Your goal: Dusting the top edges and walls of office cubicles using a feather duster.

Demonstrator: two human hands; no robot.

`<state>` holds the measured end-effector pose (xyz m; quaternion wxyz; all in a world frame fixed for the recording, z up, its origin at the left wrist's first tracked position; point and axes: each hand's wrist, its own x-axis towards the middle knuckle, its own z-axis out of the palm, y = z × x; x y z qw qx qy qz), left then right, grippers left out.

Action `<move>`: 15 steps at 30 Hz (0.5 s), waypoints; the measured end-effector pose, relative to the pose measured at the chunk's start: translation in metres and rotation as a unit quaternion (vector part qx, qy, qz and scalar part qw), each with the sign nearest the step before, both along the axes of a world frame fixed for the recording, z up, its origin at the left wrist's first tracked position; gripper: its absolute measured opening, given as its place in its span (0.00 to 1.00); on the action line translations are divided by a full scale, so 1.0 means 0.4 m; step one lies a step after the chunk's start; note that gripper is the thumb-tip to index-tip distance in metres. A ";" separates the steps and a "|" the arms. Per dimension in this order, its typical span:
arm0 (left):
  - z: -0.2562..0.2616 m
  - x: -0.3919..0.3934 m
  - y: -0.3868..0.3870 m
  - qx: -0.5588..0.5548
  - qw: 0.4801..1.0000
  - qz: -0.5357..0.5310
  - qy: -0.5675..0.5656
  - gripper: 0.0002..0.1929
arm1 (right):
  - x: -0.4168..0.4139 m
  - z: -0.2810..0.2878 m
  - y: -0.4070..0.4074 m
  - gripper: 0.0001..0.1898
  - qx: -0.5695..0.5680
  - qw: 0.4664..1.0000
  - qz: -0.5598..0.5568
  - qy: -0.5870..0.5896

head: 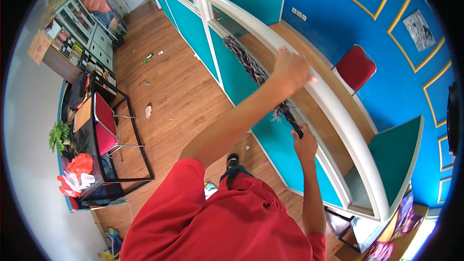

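In my right hand point(305, 145) is the black handle of a grey, shaggy duster point(250, 65). The duster's fluffy head lies along the ledge below the glass of a teal office partition point(268, 148). My left arm crosses over part of the duster. My left hand point(291, 69) is at the partition's white top rail point(333, 105), fingers bent and slightly blurred. Whether it grips the rail or only rests there is unclear.
Behind the partition are a wooden desktop point(319, 119) and a red chair point(355, 68). To the left stand a black-framed desk point(127, 179), another red chair point(105, 130) and a cabinet point(81, 25). Litter point(148, 111) dots the wooden floor point(174, 90).
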<state>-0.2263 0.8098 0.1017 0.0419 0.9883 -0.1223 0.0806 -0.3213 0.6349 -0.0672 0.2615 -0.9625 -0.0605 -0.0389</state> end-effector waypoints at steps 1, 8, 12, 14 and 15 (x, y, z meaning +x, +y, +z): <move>0.005 -0.001 -0.006 0.007 1.000 0.006 0.013 0.35 | 0.037 -0.006 0.038 0.16 -0.005 1.000 0.006 -0.008; -0.062 0.021 -0.011 -0.001 0.991 -0.044 -0.128 0.36 | 0.268 -0.073 0.300 0.18 0.079 0.979 0.129 -0.134; -0.006 0.000 -0.020 0.043 0.987 -0.127 -0.088 0.24 | 0.367 -0.047 0.359 0.17 0.029 0.985 0.168 0.025; -0.005 -0.001 0.007 0.032 0.988 -0.129 -0.078 0.18 | 0.379 0.001 0.408 0.16 0.010 0.983 0.181 -0.017; -0.011 0.001 0.012 0.056 0.985 -0.121 -0.107 0.15 | 0.378 0.028 0.425 0.15 -0.008 0.981 0.184 -0.059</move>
